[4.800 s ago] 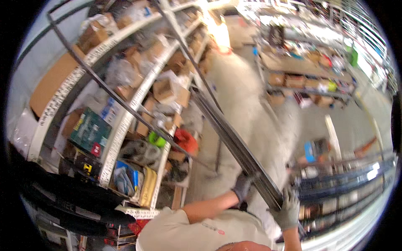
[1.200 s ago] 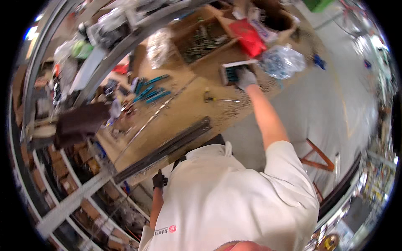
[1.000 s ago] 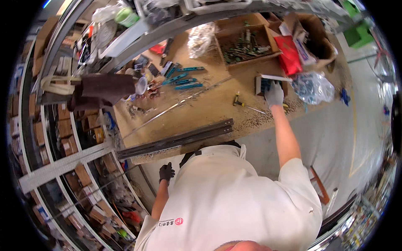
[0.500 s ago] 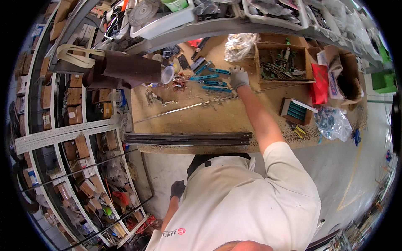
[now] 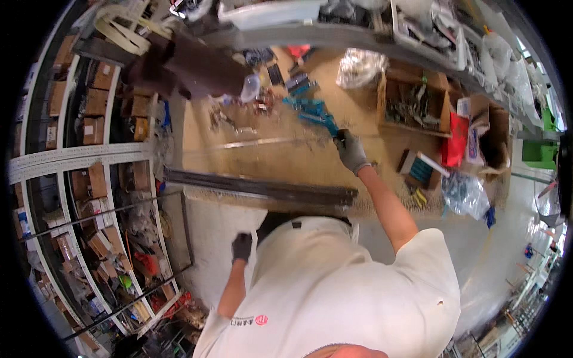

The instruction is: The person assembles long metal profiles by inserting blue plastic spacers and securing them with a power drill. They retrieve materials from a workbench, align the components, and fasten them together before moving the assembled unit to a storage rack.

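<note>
My right hand (image 5: 351,152), in a grey glove with dark fingertips, is closed on the near end of a slim teal part (image 5: 327,123) above the workbench (image 5: 239,160). The held end is partly hidden by my fingers, and its exact kind is unclear in the blur. Several similar teal parts (image 5: 305,105) lie together just beyond it. At my left side, well off the bench, hangs my left hand (image 5: 242,246) in a dark glove. Its fingers look curled, and nothing shows in them.
Dark metal profiles (image 5: 256,186) lie along the bench's front edge. To the right stand a cardboard box of metal parts (image 5: 412,126), a small box of teal parts (image 5: 421,171) and a clear plastic bag (image 5: 467,194). A brown roll (image 5: 191,68) juts in from the left shelving (image 5: 83,156).
My right hand has drawn back toward me with the teal part, which now slants away from the pile. My left hand has shifted slightly up and left. The whole view has turned a little.
</note>
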`<action>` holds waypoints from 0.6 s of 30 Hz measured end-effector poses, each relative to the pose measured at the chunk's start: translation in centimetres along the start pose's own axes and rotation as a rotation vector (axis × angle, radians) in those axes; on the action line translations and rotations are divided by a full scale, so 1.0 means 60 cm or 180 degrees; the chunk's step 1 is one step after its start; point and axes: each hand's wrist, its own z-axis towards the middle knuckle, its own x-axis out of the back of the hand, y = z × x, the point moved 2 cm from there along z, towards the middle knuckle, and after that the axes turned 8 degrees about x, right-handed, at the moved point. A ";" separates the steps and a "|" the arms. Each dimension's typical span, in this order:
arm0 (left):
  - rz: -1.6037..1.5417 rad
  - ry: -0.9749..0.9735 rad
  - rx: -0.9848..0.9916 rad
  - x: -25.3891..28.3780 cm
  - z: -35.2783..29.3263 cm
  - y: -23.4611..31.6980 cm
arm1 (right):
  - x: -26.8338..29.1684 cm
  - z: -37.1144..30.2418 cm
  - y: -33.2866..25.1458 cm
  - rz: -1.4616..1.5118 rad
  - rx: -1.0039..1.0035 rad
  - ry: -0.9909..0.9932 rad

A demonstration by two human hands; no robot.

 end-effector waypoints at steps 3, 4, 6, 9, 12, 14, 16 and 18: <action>-0.1325 -0.0134 -0.0457 0.016 -0.011 0.159 | -0.088 -0.118 0.037 0.1058 -0.0037 -0.0373; -0.1221 -0.0213 -0.0639 0.021 -0.007 0.233 | -0.102 -0.160 0.042 0.1886 -0.0329 -0.0494; -0.1181 -0.0373 -0.1061 0.016 -0.009 0.336 | -0.103 -0.235 0.008 0.2394 -0.0439 -0.0553; -0.1857 -0.0906 -0.1735 -0.004 -0.061 0.500 | -0.092 -0.305 -0.027 0.2937 -0.0564 -0.0851; -0.1851 -0.2103 -0.1231 0.004 -0.114 0.597 | -0.074 -0.336 -0.057 0.2881 -0.0562 -0.1081; -0.1330 -0.2351 -0.1516 0.001 -0.121 0.629 | -0.063 -0.352 -0.073 0.2968 -0.0528 -0.0677; -0.1642 -0.2387 -0.1567 -0.006 -0.118 0.630 | -0.035 -0.366 -0.108 0.2608 -0.0165 -0.0120; -0.2011 -0.2497 -0.1570 -0.008 -0.125 0.637 | 0.002 -0.380 -0.153 0.1756 0.0475 0.0559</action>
